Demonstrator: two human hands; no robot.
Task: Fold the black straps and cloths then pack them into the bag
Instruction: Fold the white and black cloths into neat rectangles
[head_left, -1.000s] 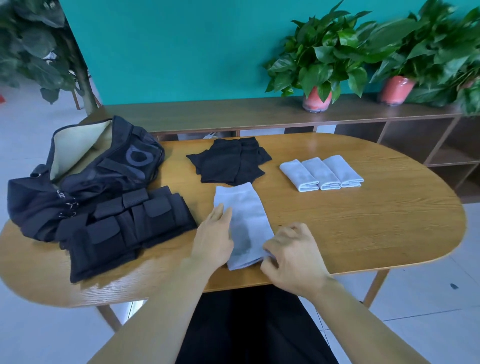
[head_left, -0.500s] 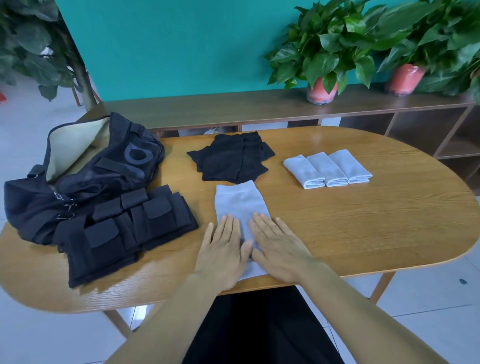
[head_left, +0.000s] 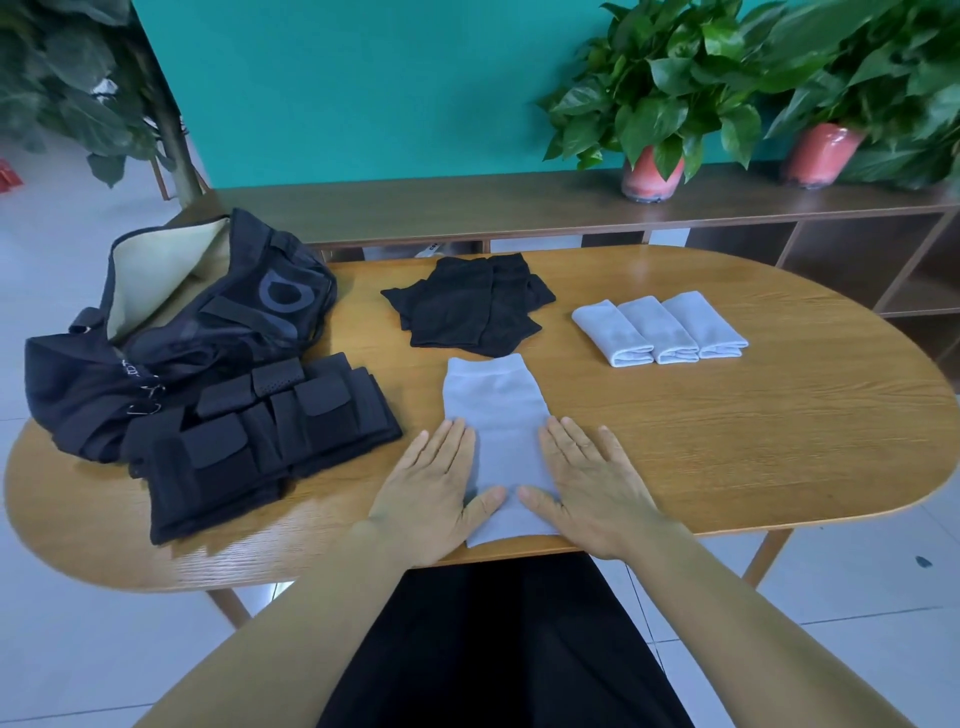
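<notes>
- Cloth (head_left: 496, 415) lies flat at the table's (head_left: 727, 441) near edge, between our hands.
- Our left hand (head_left: 434, 493) and right hand (head_left: 592, 483) press its side edges, fingers straight, grasping nothing.

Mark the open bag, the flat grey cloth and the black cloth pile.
open bag (head_left: 270, 306): head view, black side panel.
flat grey cloth (head_left: 493, 400): head view, bare upper half.
black cloth pile (head_left: 467, 306): head view, middle.
</notes>
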